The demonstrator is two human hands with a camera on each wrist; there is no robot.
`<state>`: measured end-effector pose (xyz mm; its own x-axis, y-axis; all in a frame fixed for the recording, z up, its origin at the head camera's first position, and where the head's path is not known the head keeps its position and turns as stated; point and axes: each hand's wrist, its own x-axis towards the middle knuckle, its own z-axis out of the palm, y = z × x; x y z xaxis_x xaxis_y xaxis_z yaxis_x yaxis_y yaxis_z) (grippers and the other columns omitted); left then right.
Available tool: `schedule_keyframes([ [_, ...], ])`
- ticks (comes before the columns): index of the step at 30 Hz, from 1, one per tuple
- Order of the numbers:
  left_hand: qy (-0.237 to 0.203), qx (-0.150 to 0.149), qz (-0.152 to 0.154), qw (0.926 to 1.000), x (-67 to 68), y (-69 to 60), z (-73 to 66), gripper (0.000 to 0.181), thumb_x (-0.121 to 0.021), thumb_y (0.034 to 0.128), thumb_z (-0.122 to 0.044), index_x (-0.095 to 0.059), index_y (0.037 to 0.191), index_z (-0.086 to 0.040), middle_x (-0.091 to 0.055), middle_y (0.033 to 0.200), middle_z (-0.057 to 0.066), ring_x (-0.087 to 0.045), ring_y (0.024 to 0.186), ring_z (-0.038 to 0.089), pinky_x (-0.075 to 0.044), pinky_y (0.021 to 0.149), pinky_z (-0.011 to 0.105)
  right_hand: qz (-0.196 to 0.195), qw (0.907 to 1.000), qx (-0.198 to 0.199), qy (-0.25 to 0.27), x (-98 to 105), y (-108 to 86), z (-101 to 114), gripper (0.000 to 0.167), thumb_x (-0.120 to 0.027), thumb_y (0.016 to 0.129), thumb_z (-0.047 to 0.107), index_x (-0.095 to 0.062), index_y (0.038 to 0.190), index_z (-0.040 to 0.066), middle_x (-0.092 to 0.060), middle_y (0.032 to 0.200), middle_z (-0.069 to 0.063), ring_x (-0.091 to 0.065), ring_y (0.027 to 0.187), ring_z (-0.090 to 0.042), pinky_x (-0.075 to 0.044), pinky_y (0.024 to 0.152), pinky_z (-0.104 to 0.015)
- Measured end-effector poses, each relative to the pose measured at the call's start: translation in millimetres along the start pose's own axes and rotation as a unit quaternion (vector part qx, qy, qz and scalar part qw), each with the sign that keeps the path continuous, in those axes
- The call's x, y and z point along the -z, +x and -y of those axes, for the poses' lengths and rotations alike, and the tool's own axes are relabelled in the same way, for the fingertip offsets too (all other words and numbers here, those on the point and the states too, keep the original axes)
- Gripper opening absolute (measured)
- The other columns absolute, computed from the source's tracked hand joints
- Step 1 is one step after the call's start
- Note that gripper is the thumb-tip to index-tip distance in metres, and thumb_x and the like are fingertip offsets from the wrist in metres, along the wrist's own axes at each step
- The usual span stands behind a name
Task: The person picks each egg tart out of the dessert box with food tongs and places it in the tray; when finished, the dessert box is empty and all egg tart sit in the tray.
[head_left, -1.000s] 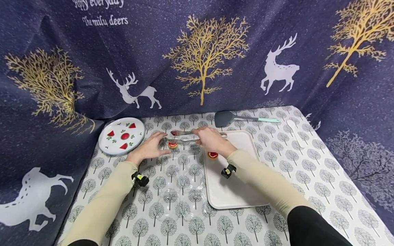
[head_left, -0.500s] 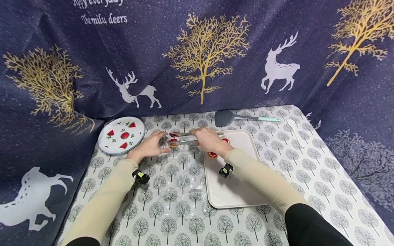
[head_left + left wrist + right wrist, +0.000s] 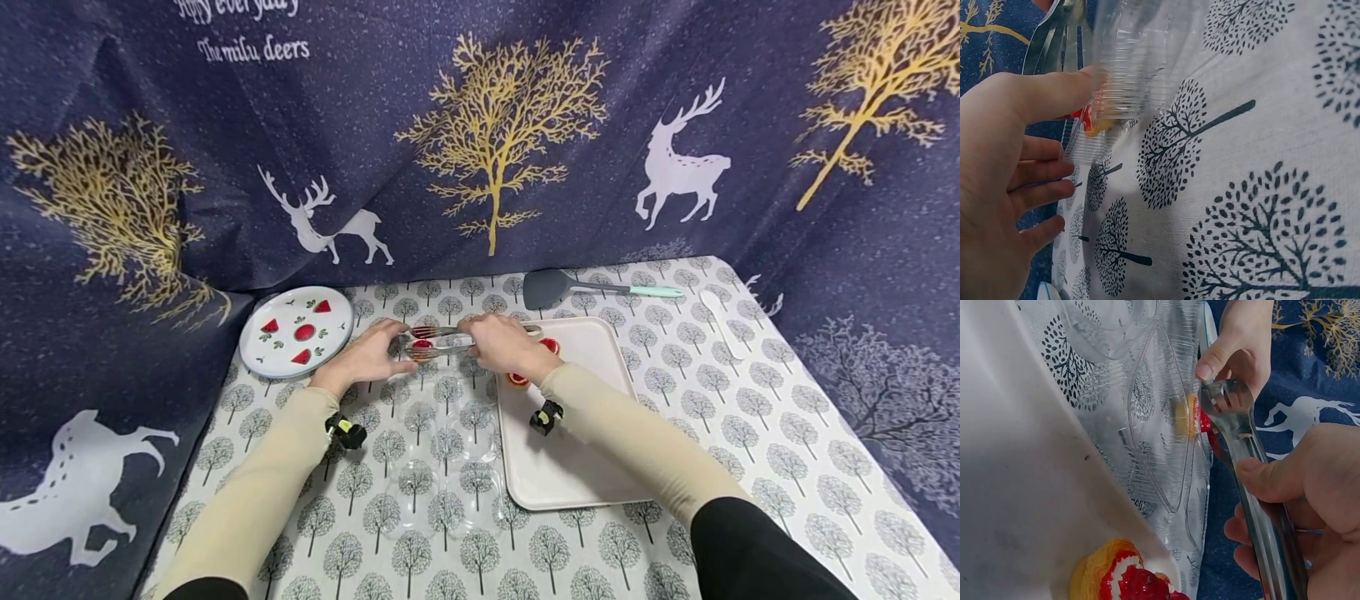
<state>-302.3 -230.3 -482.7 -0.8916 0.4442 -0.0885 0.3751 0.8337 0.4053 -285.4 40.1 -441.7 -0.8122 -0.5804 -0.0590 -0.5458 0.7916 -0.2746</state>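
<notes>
My right hand grips metal food tongs, whose tips lie on either side of a small red-topped tart. Whether the tips touch the tart, I cannot tell. That tart sits at the far left corner of a clear plastic container. My left hand holds that corner, its thumb against the ribbed plastic wall in the left wrist view and its fingertips at the other edge. Two more tarts, one a cream-and-red-topped tart, stand on the white tray, partly hidden by my right hand and forearm.
A white plate with a watermelon pattern lies at the far left. Along the back is a grey spatula with a mint handle. At the right lies a white spoon. A dark deer-print cloth hangs behind the table.
My right hand has shifted slightly left and the tong tips have come down about the tart in the container. More of the tray's far tart shows now. My left hand stays nearly still.
</notes>
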Motion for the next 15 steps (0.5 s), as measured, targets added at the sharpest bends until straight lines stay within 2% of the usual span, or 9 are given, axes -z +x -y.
schedule_keyframes([
  [9, 0.005, 0.006, 0.003, 1.0, 0.0, 0.9, -1.7, 0.085, -0.077, 0.0782, -0.046, -0.044, 0.144, -0.004, -0.041, 0.148, 0.019, -0.038, 0.137, 0.04, -0.03, 0.115, 0.058, 0.001, 0.9999, -0.002, -0.012, 2.4, 0.8, 3.6, 0.053, -0.071, 0.087, 0.012, -0.054, 0.137, 0.01, -0.073, 0.103, -0.006, -0.056, 0.054, -0.011, -0.048, 0.043, -0.02],
  [15, 0.007, 0.008, 0.003, 0.9999, 0.1, 0.5, -1.3, 0.085, -0.077, 0.0782, -0.047, -0.043, 0.144, -0.005, -0.04, 0.15, 0.019, -0.036, 0.138, 0.04, -0.029, 0.115, 0.059, 0.011, 0.9997, -0.011, -0.021, 5.3, 1.9, 7.1, 0.038, -0.072, 0.084, 0.011, -0.063, 0.121, 0.011, -0.071, 0.092, -0.002, -0.059, 0.06, -0.015, -0.05, 0.049, -0.024],
])
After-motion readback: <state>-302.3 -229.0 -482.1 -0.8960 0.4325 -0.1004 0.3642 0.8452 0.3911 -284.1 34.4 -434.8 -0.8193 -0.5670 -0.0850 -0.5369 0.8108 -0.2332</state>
